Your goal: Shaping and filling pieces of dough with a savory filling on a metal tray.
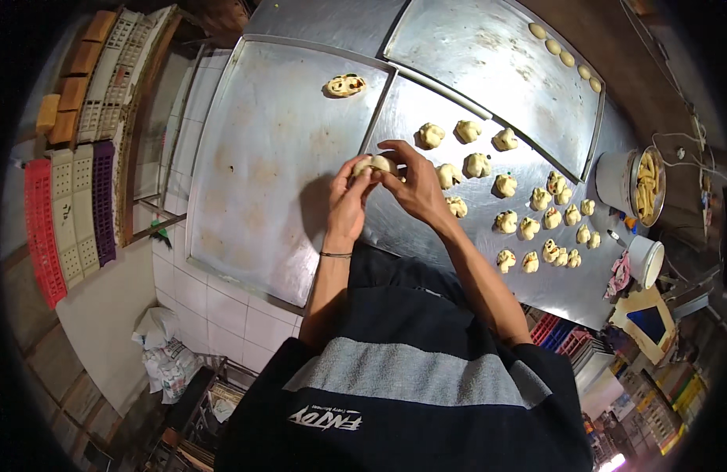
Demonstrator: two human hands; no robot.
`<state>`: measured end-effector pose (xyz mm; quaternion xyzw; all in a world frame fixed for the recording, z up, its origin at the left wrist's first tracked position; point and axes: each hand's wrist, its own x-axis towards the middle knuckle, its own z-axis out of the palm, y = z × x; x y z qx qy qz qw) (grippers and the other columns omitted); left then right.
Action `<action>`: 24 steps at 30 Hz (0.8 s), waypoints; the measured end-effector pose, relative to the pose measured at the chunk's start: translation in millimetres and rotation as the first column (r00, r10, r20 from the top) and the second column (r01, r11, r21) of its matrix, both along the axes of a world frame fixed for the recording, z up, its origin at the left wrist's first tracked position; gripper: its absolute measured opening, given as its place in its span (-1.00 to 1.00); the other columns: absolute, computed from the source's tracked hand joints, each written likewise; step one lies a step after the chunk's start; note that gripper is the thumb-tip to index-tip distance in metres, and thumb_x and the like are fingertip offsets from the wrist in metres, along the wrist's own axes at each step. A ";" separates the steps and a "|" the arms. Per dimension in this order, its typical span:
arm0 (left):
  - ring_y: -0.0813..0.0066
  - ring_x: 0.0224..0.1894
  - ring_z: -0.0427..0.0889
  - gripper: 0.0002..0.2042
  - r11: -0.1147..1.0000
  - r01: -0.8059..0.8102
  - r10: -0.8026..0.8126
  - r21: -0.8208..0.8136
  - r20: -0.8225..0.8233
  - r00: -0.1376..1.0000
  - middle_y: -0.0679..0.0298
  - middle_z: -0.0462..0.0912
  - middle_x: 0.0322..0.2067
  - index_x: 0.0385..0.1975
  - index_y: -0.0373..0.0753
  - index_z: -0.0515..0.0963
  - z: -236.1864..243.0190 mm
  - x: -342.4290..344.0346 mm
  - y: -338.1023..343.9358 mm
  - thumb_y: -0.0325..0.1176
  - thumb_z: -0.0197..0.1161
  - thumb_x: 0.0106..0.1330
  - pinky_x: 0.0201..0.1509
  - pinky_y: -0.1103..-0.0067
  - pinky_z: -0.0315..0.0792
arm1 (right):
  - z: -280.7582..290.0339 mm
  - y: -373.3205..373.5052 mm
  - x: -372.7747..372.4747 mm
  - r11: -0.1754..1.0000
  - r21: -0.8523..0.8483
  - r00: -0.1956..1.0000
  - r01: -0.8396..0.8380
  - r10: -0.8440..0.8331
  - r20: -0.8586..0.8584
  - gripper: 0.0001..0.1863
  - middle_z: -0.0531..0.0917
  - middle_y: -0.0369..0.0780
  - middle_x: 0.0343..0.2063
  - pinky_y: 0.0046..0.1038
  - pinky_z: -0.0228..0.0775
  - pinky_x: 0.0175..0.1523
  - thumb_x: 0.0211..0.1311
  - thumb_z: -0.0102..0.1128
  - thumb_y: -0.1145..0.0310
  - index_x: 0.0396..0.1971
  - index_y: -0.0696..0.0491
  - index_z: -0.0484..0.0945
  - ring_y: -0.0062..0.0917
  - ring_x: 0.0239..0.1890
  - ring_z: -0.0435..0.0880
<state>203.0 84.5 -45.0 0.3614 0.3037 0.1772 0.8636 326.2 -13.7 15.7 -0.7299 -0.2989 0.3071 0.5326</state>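
A pale piece of dough (pixel 377 164) is held between my two hands, above the right edge of a large metal baking tray (pixel 253 165). My left hand (pixel 348 203) grips its left side with the fingers curled, and my right hand (pixel 414 185) pinches it from the right with thumb and fingers. The fingers partly hide the dough. One shaped, oval dough piece (pixel 345 86) with dark filling showing lies near the far end of that tray. To the right of my hands, several lumpy dough pieces (pixel 479 165) with dark bits sit on the metal table (pixel 450 244).
A second metal tray (pixel 489 55) at the far right carries several smooth dough balls (pixel 553 47) along its edge. Right of the table stand a bowl of yellow strips (pixel 648 185), a white bucket (pixel 649 262) and a pink cloth (pixel 618 275). Stacked plastic crates (pixel 45 228) stand at left.
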 end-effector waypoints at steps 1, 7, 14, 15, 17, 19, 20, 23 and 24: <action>0.52 -0.02 0.60 -0.70 0.997 -0.037 0.037 -0.067 -0.007 0.999 0.24 0.60 -0.04 0.13 -0.29 0.48 9.0 5.2 0.8 -0.42 0.19 0.44 0.10 0.57 0.51 | -10.0 -3.9 4.0 1.000 -0.015 1.000 -0.005 0.006 0.005 -0.61 0.71 -0.08 -0.24 -0.42 0.57 -0.09 0.22 0.23 0.50 0.07 0.20 0.52 -0.46 -0.20 0.71; 0.54 0.05 0.53 -0.73 0.992 0.001 0.004 -0.123 0.035 0.999 0.35 0.56 0.00 0.12 -0.19 0.46 2.4 8.3 9.7 -0.28 0.12 0.51 0.13 0.51 0.44 | -26.1 -4.7 14.6 0.992 -0.111 0.970 0.065 -0.089 -0.225 -0.72 0.70 -0.22 -0.25 -0.56 0.48 -0.16 0.39 0.15 0.37 -0.02 0.22 0.57 -0.59 -0.24 0.63; 0.38 0.05 0.54 -0.67 0.673 0.301 0.094 0.676 -0.481 0.871 0.24 0.55 0.00 0.11 -0.22 0.49 -36.6 1.7 1.9 -0.21 0.16 0.46 0.06 0.47 0.48 | -95.6 -15.0 19.4 0.993 -0.118 0.990 0.022 -0.005 0.143 -0.68 0.70 -0.08 -0.21 -0.44 0.52 -0.14 0.29 0.20 0.43 0.01 0.23 0.55 -0.45 -0.24 0.69; 0.23 -0.01 0.60 -0.64 0.423 0.399 0.200 0.813 -0.513 0.835 0.11 0.59 -0.05 0.10 -0.26 0.50 -49.2 -15.3 3.3 -0.22 0.21 0.40 0.04 0.42 0.49 | -84.3 -13.6 17.1 0.975 -0.217 0.929 -0.040 0.116 0.351 -0.66 0.68 0.00 -0.23 -0.38 0.56 -0.12 0.19 0.24 0.48 -0.02 0.23 0.56 -0.30 -0.22 0.72; 0.20 -0.06 0.63 -0.64 0.560 0.393 0.152 0.729 -0.557 0.817 0.08 0.61 -0.08 0.10 -0.25 0.50 -25.0 -8.7 -10.5 -0.23 0.23 0.39 0.02 0.40 0.51 | -73.9 -27.2 16.2 0.966 -0.257 0.947 0.019 0.065 0.315 -0.67 0.67 0.00 -0.24 -0.36 0.57 -0.13 0.16 0.25 0.49 -0.06 0.24 0.58 -0.26 -0.24 0.72; 0.14 -0.21 0.69 -0.65 0.640 0.307 0.185 0.704 -0.529 0.828 0.02 0.68 -0.19 0.06 -0.25 0.54 -7.6 -6.7 -19.1 -0.25 0.28 0.34 -0.05 0.38 0.54 | -63.2 -30.9 8.8 0.959 -0.261 0.963 0.111 -0.038 0.268 -0.70 0.70 -0.01 -0.26 -0.36 0.58 -0.16 0.15 0.24 0.49 -0.10 0.25 0.61 -0.24 -0.27 0.74; 0.14 -0.21 0.69 -0.65 0.645 0.315 0.180 0.696 -0.540 0.822 0.02 0.68 -0.19 0.06 -0.25 0.54 -7.5 -8.8 -21.6 -0.25 0.28 0.34 -0.05 0.38 0.54 | -62.5 -31.2 2.3 0.957 -0.269 0.966 0.108 -0.037 0.257 -0.70 0.70 -0.01 -0.26 -0.36 0.58 -0.16 0.15 0.24 0.49 -0.10 0.25 0.61 -0.24 -0.27 0.74; 0.28 -0.22 0.70 -0.68 0.733 0.238 0.136 0.637 -0.480 0.867 0.07 0.70 -0.20 -0.01 -0.39 0.56 -18.5 -3.5 -14.5 -0.39 0.32 0.29 -0.06 0.43 0.54 | -80.4 -26.0 -6.2 0.982 -0.177 0.986 0.062 -0.033 0.164 -0.71 0.73 0.01 -0.28 -0.43 0.55 -0.11 0.22 0.17 0.49 -0.08 0.28 0.61 -0.35 -0.24 0.76; 0.33 -0.23 0.70 -0.69 0.830 0.100 0.126 0.549 -0.359 0.925 0.09 0.71 -0.21 -0.04 -0.44 0.57 -27.7 -12.5 -6.0 -0.45 0.33 0.26 -0.03 0.46 0.53 | -77.8 -16.9 -6.8 0.981 -0.178 0.987 0.073 -0.046 0.154 -0.71 0.73 0.01 -0.28 -0.43 0.55 -0.11 0.22 0.17 0.49 -0.08 0.28 0.61 -0.35 -0.24 0.76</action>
